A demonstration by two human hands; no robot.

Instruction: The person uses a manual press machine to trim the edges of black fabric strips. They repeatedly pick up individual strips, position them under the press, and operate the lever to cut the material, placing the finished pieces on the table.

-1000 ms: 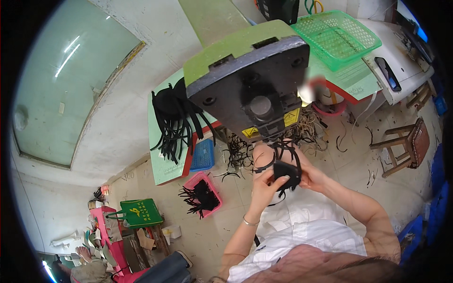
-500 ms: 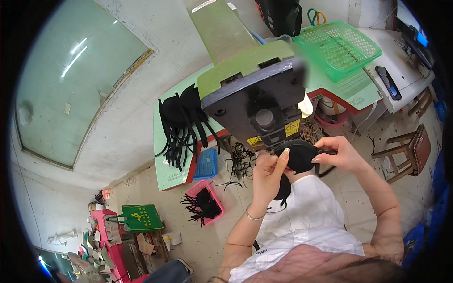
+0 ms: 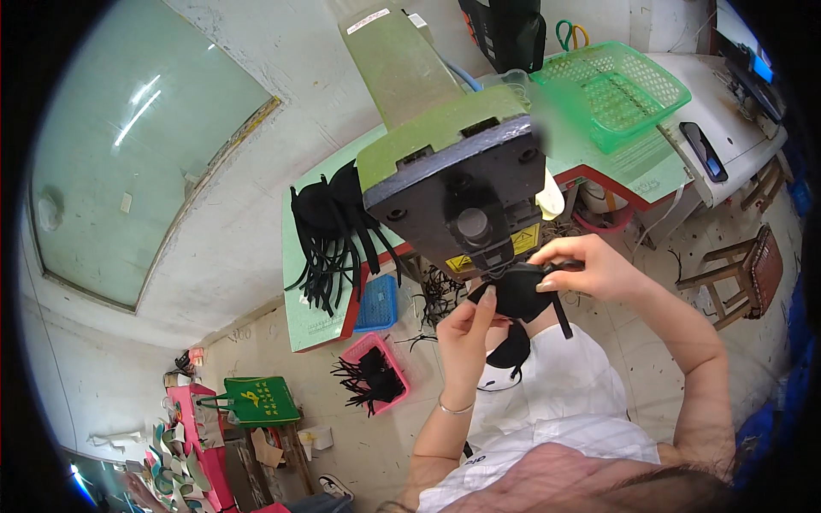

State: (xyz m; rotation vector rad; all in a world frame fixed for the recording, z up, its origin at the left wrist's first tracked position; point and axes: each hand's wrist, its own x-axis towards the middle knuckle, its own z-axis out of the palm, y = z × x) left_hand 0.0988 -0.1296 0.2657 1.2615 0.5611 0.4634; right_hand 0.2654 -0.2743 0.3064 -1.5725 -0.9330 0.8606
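A black bra (image 3: 523, 293) is stretched between my hands just below the head of a green and black machine (image 3: 457, 201). My left hand (image 3: 466, 333) pinches the near left edge of one cup, thumb on top. Opposite it, my right hand (image 3: 586, 267) grips the right edge between thumb and fingers, and a black strap dangles beneath those fingers. The second cup (image 3: 510, 349) hangs over my white clothing. The cup's far edge touches or lies right under the machine's lower tip; which of the two I cannot tell.
Several black bras (image 3: 329, 209) with long straps lie on the green table (image 3: 312, 329) at left. Below are a blue basket (image 3: 376, 301) and a pink basket (image 3: 396, 363) with black pieces. A green basket (image 3: 671, 85), phone (image 3: 703, 151) and wooden stool (image 3: 757, 269) are at right.
Both hands have moved the bra slightly left and farther in, up to the machine's tip. A strap now dangles below my right hand. The view has shifted slightly.
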